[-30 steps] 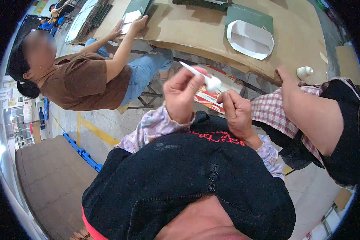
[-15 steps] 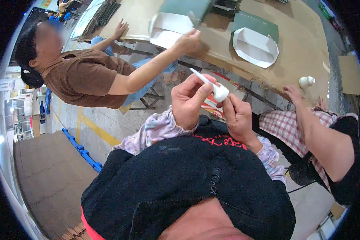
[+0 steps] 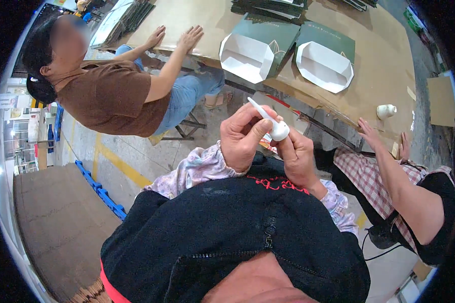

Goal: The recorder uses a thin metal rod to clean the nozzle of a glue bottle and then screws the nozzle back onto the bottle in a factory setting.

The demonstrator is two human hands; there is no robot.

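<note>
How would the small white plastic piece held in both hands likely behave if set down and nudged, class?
The white plastic piece probably rolls, since its end looks rounded. It seems light: fingertips of the left hand and right hand alone carry it. Its glossy surface may be slippery.

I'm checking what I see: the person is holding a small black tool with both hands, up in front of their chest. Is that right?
Not quite. The small tool is white, not black, with a thin stem and a rounded end. The head view shows the left hand and right hand both holding it, in front of the chest.

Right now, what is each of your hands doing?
Left hand: closed on the small white tool.
Right hand: closed on the same tool's rounded end.
</note>
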